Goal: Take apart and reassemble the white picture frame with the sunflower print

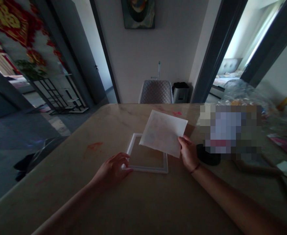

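Note:
A white square sheet (pixel 164 132) is tilted above the table, its right edge pinched between the thumb and fingers of my right hand (pixel 189 151). Beneath it, a white square frame (pixel 145 169) lies flat on the tabletop. The sheet covers the frame's upper right part. At the frame's lower left corner, my left hand (pixel 116 164) grips the border, with the fingers curled over the edge and the thumb low along the near side. Through the frame's opening the brown table surface shows.
The marbled table (pixel 84 173) bears an orange stain at left and a pink mark at the far edge. To the right stand a black round base (pixel 208 155), a blurred-out item and clear plastic wrapping (pixel 246 93). A quilted chair (pixel 156 91) and a bin (pixel 180 93) are beyond.

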A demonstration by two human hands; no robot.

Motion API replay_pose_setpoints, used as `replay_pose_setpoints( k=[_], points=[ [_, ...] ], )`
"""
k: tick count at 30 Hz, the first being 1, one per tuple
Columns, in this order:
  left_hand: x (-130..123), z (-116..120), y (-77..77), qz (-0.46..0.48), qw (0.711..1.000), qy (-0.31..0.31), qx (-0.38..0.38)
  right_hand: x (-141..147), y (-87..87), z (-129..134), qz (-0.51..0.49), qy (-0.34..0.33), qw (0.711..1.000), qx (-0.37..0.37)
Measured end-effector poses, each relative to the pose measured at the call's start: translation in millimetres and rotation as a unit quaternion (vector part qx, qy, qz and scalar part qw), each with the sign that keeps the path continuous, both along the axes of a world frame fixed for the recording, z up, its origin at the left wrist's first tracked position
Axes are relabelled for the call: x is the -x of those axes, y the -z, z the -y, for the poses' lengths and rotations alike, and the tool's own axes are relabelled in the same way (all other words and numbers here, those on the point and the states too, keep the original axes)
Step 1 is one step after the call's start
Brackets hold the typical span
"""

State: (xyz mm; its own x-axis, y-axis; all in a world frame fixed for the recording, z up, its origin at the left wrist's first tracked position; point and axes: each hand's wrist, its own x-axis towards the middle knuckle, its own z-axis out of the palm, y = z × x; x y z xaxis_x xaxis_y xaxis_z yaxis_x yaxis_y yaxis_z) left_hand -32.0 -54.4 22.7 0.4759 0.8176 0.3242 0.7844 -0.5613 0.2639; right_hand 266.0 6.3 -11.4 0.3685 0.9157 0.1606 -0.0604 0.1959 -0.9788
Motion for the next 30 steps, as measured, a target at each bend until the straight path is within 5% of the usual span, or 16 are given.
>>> replay_pose_setpoints(
  k=[8, 13, 30],
  points=[
    [-20.4, 13.2, -7.2, -0.003, 0.999, 0.001, 0.045, 2.2, 0.9, -4.4, -0.066, -0.041, 0.996, 0.033],
    [-18.6, 15.0, -5.7, 0.066, 0.993, 0.082, 0.043, 3.8, -4.9, -4.1, 0.03, -0.058, 0.994, 0.091],
    [-18.3, 8.1, -0.7, 0.01, 0.999, 0.046, -0.021, 7.1, -3.3, -0.3, 0.244, -0.15, 0.957, 0.041]
  ],
)
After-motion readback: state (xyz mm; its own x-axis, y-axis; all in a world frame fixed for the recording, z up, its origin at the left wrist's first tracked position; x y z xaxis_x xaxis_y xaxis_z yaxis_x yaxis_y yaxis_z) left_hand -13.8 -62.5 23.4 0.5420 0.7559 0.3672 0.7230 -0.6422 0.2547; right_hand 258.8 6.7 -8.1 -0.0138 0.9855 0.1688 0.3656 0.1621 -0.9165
